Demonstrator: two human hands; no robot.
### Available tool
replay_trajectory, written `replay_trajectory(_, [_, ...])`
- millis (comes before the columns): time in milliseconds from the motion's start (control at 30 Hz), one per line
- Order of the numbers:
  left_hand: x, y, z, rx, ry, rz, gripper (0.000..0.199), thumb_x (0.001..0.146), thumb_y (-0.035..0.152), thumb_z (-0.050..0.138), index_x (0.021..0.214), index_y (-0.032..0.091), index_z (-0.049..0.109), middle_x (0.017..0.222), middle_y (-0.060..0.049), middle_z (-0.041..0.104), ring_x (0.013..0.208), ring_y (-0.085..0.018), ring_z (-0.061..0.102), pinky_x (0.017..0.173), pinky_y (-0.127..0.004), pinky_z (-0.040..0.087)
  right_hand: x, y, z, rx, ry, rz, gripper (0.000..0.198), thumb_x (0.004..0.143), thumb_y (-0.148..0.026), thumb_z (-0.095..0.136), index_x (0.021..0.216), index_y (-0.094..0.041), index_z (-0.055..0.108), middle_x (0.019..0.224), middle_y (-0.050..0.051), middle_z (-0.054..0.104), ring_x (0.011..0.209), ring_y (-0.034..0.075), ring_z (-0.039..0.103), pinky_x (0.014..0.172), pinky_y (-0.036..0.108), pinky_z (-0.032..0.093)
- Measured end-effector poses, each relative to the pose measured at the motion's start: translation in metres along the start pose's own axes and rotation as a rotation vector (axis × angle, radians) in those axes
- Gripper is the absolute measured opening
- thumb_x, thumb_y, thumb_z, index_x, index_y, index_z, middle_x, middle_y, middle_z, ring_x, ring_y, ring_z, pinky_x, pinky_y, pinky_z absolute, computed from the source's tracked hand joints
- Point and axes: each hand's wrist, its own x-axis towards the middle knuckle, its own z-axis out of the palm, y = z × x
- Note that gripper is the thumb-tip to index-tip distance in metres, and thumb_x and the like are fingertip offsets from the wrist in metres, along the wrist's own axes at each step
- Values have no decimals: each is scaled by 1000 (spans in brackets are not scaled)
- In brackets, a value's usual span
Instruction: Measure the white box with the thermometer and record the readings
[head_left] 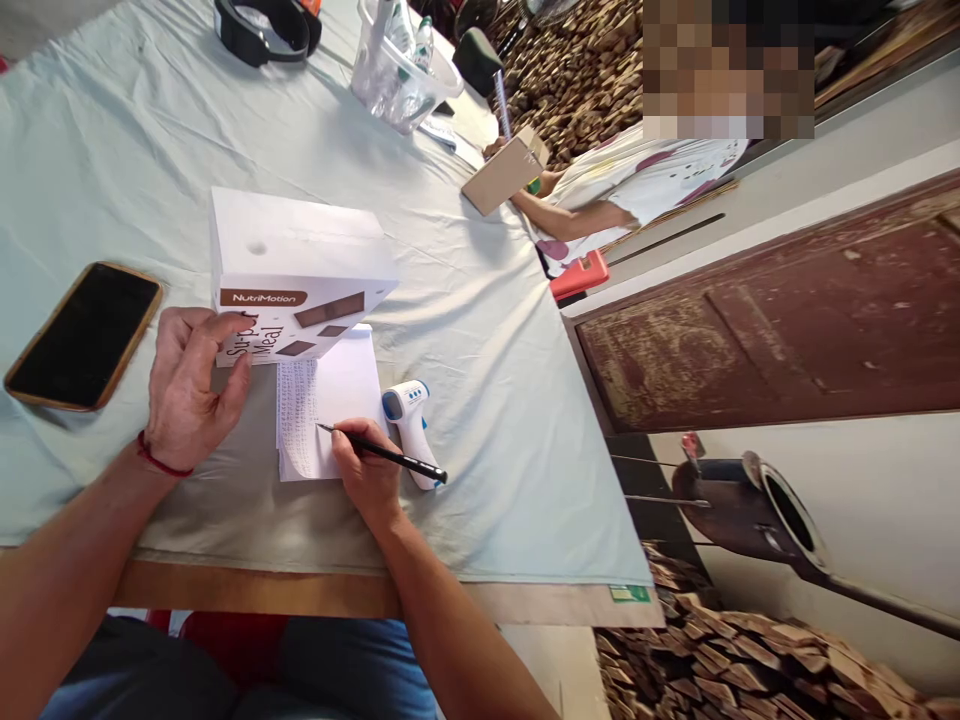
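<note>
My right hand (371, 475) grips a black pencil-like pen (405, 461), its tip on a white notepad (349, 390) with columns of small handwriting down its left side. With thumb and fingers, my left hand (196, 375) holds the near left corner of a white NutriMotion box (300, 245), which stands tilted over the pad's far edge. A white and blue infrared thermometer (411, 430) lies just right of the pad, close to my right hand. To the left of my left hand rests a smartphone (84, 335) with a dark screen.
A pale cloth covers the table (510, 400). Toward the back are a clear bin (405, 75) with plastic bottles and a black headband-like device (266, 30). Across the table's right side, another person's arm (570, 215) is by a brown cardboard box (504, 175). A red object (581, 275) sits at the right edge.
</note>
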Motion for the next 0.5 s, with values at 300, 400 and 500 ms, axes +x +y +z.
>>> replay_trajectory(300, [3, 3, -2, -48, 34, 31, 26, 87, 11, 62, 112, 17, 60, 89, -3, 53, 81, -15, 51, 75, -28, 49, 0, 0, -1, -16, 4, 38, 13, 74, -33, 59, 70, -21, 64, 62, -2, 63, 56, 13, 55, 56, 26, 46])
replay_trajectory(400, [4, 3, -2, -53, 44, 31, 27, 87, 11, 62, 113, 17, 60, 88, -3, 52, 81, -14, 51, 77, -29, 49, 0, 0, -1, -19, 29, 65, 15, 75, -34, 59, 69, -21, 62, 61, -2, 61, 56, 13, 54, 56, 27, 46])
replay_trajectory(500, [5, 4, -3, -52, 60, 28, 27, 87, 11, 62, 113, 17, 59, 89, -3, 53, 80, -14, 51, 78, -30, 49, 1, -1, -1, -15, 37, 56, 15, 75, -34, 59, 68, -21, 62, 60, -2, 61, 56, 13, 54, 56, 27, 46])
